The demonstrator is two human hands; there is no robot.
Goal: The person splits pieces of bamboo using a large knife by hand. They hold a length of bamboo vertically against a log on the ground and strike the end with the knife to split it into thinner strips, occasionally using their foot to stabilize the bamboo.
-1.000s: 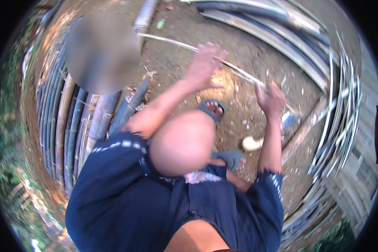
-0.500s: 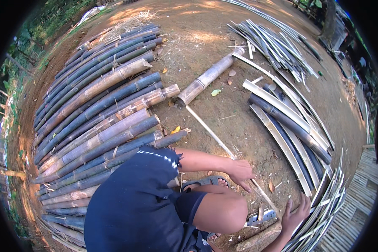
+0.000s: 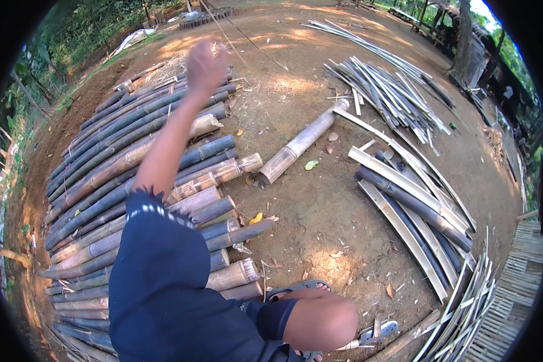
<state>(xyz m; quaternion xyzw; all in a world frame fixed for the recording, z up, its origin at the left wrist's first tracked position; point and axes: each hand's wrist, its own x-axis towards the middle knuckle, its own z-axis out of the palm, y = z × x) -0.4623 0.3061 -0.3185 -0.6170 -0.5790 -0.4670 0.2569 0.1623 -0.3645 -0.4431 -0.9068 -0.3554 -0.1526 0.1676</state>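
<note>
My left hand (image 3: 208, 63) is stretched up and forward over the far end of the dark bamboo poles (image 3: 181, 130) stacked on the left. Motion smears its fingers, so what they hold, if anything, does not show. A thin pale strip (image 3: 229, 39) slants just right of the hand; whether the two touch is unclear. My right hand is out of view. By my bent knee, a flat metal piece with holes (image 3: 380, 332) lies on the ground beside a length of wood (image 3: 404, 339).
A thick bamboo section (image 3: 304, 142) lies on the dirt ahead. Split bamboo halves (image 3: 404, 232) are piled on the right, with narrow strips (image 3: 458, 314) at the near right and more strips (image 3: 389, 90) farther off. A slatted bamboo mat (image 3: 513, 295) edges the right side.
My left hand has swung from near my knee to far up and left. The long bamboo strip is gone from the ground before me. My right hand has left the view.
</note>
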